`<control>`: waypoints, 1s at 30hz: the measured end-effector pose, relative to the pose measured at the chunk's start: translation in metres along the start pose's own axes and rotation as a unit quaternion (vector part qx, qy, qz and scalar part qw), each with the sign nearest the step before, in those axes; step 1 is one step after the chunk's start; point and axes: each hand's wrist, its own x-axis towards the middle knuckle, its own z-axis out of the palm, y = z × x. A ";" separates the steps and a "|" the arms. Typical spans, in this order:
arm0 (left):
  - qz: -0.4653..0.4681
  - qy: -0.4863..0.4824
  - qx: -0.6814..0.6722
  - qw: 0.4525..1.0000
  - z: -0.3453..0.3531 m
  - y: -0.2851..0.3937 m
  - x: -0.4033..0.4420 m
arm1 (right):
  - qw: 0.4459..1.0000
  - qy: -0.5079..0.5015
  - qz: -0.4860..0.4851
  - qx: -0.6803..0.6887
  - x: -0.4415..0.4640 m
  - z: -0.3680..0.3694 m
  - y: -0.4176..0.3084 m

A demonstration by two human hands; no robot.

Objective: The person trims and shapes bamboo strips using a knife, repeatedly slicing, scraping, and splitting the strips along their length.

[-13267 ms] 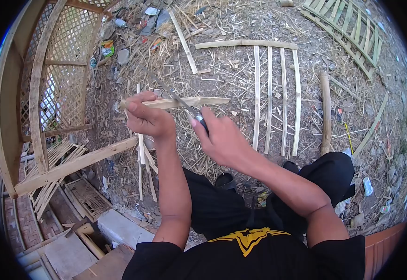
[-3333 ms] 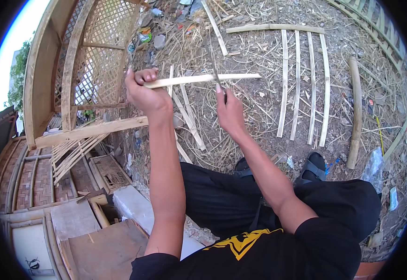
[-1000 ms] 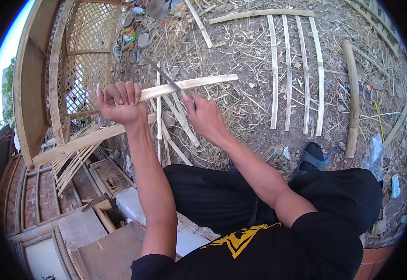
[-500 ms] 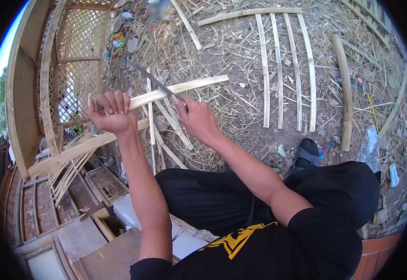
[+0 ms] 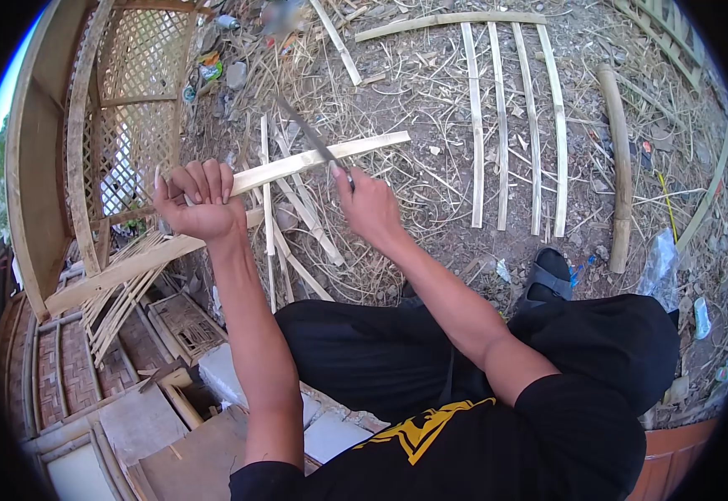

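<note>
My left hand (image 5: 201, 199) is closed round the near end of a pale bamboo strip (image 5: 272, 171), which slants up to the right over the ground. In my right hand (image 5: 368, 204) is the handle of a long knife (image 5: 307, 129). Its blade lies across the strip, the tip pointing up and left; the fingers hide most of the handle. Beneath the strip, several loose bamboo pieces (image 5: 305, 209) lie crossed on the ground.
Several split strips (image 5: 504, 125) lie side by side below a curved crosspiece (image 5: 447, 23). Farther right is a round bamboo pole (image 5: 618, 167). A wooden frame with woven lattice (image 5: 138, 125) stands at left, near a bundle of thin sticks (image 5: 126, 292). My sandalled foot (image 5: 547, 280) rests on the littered ground.
My right hand and the knife have moved right along the strip, away from my left hand. My left hand and the strip stay nearly in place.
</note>
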 end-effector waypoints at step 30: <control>0.001 0.000 -0.011 1.000 -0.002 0.001 -0.003 | 0.995 -0.009 -0.096 0.033 -0.024 0.005 -0.058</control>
